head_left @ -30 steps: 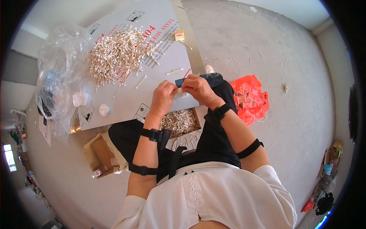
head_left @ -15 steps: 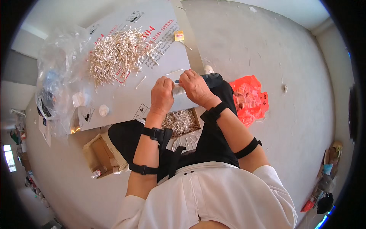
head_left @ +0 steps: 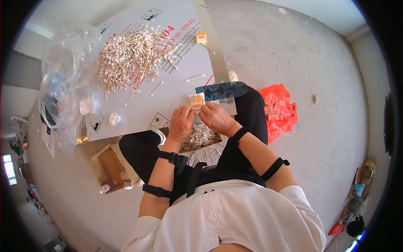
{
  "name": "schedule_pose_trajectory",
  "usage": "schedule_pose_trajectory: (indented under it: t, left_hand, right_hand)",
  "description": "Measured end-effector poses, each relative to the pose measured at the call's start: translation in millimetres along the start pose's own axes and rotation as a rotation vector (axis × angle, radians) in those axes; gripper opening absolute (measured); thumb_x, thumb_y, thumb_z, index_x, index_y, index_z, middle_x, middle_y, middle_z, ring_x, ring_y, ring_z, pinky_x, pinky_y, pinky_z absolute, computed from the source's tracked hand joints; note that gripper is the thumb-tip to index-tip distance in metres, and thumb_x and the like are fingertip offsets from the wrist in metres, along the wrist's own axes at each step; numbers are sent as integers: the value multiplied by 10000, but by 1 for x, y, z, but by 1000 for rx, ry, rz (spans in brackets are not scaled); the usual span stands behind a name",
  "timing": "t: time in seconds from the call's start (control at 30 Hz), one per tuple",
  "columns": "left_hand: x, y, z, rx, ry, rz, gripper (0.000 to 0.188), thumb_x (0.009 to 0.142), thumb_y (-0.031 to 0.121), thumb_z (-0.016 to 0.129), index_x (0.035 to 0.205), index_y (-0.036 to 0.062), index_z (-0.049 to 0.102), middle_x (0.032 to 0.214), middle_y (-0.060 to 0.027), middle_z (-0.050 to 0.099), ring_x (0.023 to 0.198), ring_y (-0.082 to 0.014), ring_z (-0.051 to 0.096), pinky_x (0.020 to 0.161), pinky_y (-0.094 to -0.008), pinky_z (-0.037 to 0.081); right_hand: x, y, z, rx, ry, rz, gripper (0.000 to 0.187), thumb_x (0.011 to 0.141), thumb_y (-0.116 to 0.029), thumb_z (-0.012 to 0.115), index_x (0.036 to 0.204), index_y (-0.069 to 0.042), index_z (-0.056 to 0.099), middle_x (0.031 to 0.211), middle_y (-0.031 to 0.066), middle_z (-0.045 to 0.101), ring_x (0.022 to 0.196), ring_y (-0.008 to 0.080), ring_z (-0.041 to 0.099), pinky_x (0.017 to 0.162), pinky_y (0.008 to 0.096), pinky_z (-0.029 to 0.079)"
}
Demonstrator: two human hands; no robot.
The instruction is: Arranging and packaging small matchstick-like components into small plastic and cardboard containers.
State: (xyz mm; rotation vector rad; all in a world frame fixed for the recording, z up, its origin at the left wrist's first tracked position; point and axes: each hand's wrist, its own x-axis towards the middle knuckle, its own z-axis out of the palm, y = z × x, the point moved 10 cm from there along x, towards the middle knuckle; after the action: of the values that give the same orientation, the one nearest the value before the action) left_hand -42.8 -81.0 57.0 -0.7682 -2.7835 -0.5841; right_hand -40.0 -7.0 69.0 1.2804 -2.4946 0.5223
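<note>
Both hands meet at the near edge of the table, over a small pack of cotton swabs (head_left: 196, 101). White swab tips stand in a row along the pack's far end, and a yellow label covers its front. With bent fingers my left hand (head_left: 181, 122) pinches the near left corner. My right hand (head_left: 217, 117) grips the near right corner, thumb and fingertips pressed together. Just beyond the right hand, a dark translucent strip (head_left: 224, 90) lies across the table edge. Below the hands, a cardboard box of loose swabs (head_left: 201, 136) sits between my legs, partly hidden by them.
A large heap of cotton swabs (head_left: 130, 56) covers the far left of the printed metal table (head_left: 138, 113). Near it are a clear plastic bag (head_left: 63, 84), a small white tub (head_left: 114, 119) and a yellow card (head_left: 201, 37). A red bag (head_left: 279, 111) and an open carton (head_left: 113, 168) flank my legs.
My hands have drawn nearer to me with the pack, and its yellow label now shows. The dark strip, mostly hidden behind the hands before, is now in plain sight.
</note>
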Motion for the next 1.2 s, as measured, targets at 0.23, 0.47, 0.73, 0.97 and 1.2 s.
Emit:
schedule_pose_trajectory:
  t: [0.23,0.47,0.73,0.97,1.2]
  left_hand:
    - [0,6,24,33,-243,77,705,862,276,646,1473,62,367,1573,-92,296,1465,-241,248,1203,-448,163]
    - [2,5,34,14,-340,11,769,861,355,655,1500,82,324,1585,-93,272,1481,-242,218,1208,-470,142]
    - [10,2,27,-18,-350,-16,882,808,320,721,1523,89,259,1599,-85,241,1484,-246,213,1203,-500,138]
    - [3,-16,-8,-106,-134,-182,913,795,302,732,1528,72,239,1608,-144,190,1492,-283,181,1201,-505,124]
    - [-7,-8,26,-92,-273,-81,894,787,236,744,1527,98,263,1608,-103,213,1490,-251,195,1205,-498,114]
  right_hand:
    - [-8,2,1,65,37,10,157,704,-141,596,808,-36,545,831,81,524,801,243,549,694,341,505]
    - [-14,6,-1,36,71,38,174,695,-148,597,818,-34,553,824,80,522,789,243,548,691,342,507]
    - [-11,2,4,11,14,34,175,685,-160,610,809,-38,589,885,84,552,842,242,564,724,349,519]
    - [-14,7,7,-12,-11,42,136,682,-160,609,766,-65,561,836,64,517,851,236,552,716,343,512]
    - [-11,6,5,48,54,37,140,672,-129,607,762,-60,525,793,75,491,788,243,539,675,343,498]
